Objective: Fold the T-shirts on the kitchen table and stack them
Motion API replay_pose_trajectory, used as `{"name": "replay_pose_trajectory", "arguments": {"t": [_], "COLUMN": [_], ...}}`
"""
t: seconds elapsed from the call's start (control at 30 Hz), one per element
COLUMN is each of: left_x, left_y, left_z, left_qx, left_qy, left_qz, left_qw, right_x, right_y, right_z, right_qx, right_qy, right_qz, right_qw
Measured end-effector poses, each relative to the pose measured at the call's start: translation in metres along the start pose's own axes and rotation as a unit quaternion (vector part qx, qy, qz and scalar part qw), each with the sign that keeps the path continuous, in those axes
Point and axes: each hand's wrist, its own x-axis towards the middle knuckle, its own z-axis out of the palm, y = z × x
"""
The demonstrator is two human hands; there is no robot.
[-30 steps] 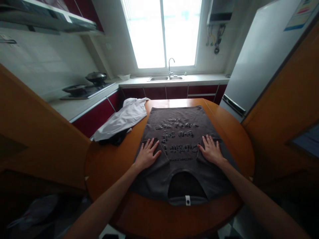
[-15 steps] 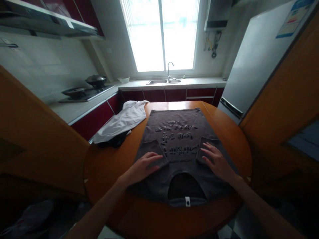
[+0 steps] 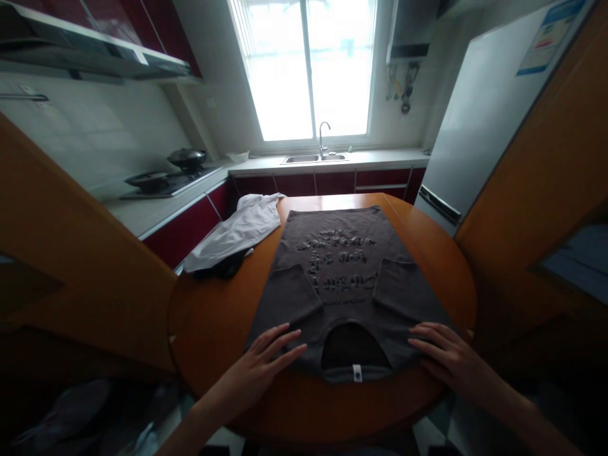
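From the head view, we see the grey T-shirt lying flat on the round wooden table, sleeves folded in, collar nearest us. Our left hand rests on its near left shoulder, fingers spread, gripping nothing. Our right hand lies open on the near right shoulder. A white garment sits at the table's far left.

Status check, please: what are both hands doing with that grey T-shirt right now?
Left hand open, flat on grey T-shirt near its collar. Right hand open, flat on the opposite shoulder. White garment lies beside it, apart.
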Motion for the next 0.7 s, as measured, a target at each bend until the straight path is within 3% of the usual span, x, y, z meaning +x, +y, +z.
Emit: {"name": "replay_pose_trajectory", "arguments": {"t": [0.17, 0.3, 0.5, 0.7], "left_x": [-0.017, -0.031, -0.049, -0.049], "left_y": [-0.022, -0.045, -0.063, -0.072], "left_z": [0.004, 0.020, 0.035, 0.031], "left_qx": [0.046, -0.002, -0.093, -0.185], "left_qy": [0.030, 0.090, 0.160, 0.143], "left_qz": [-0.055, -0.080, -0.035, -0.016], "left_qw": [0.997, 0.993, 0.982, 0.972], "right_x": [-0.019, -0.031, -0.045, -0.046], "right_y": [0.023, 0.044, 0.062, 0.063], "right_z": [-0.005, -0.003, 0.004, 0.000], "right_qx": [-0.091, -0.103, -0.048, -0.024], "right_qy": [0.059, 0.086, 0.126, 0.135], "right_qz": [-0.002, 0.035, 0.026, 0.002], "right_qw": [0.994, 0.990, 0.991, 0.991]}}
